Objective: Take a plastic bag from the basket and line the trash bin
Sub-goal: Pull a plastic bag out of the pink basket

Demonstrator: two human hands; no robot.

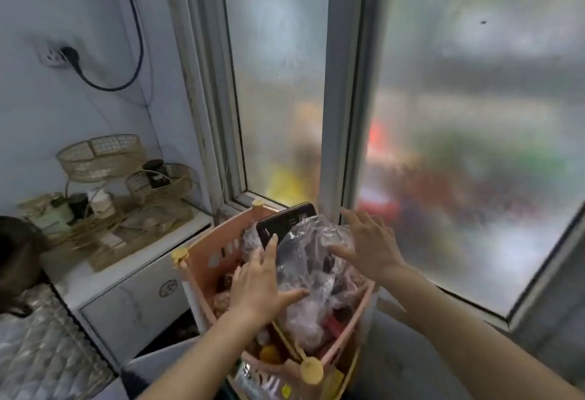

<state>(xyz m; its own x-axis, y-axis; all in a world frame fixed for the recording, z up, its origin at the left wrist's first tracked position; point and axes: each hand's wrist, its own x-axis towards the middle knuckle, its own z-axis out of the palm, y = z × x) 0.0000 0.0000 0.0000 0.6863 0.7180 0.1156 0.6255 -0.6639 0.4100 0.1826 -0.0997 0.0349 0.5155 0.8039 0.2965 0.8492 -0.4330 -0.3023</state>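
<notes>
Both hands over the pink plastic basket, a slotted, straight-walled tier with round yellow caps on its corner posts. Heaped in it, between the hands: a crumpled clear plastic bag, glossy, wrinkled, semi-transparent, with darker contents showing dimly through the film.

Left hand: fingers spread and extended, palm down, resting against the left flank of the bag; thumb lies across the film lower down. Nothing pinched or enclosed.

Right hand: open wide, fingers splayed, palm toward the bag's upper right side; fingertips touch or nearly touch the film, cannot tell which. No grip.

Just beyond the left fingertips, a flat black rectangular object with a smooth shiny face leans tilted against the far rim of the basket, partly under the bag.

Beyond the right hand: frosted glass panes in a pale frame, pebbled texture, colours behind them blurred.

Left of the left hand: a white desk with a drawer, carrying woven wire-and-mesh round trays and small jars.

Trash bin not visible.
</notes>
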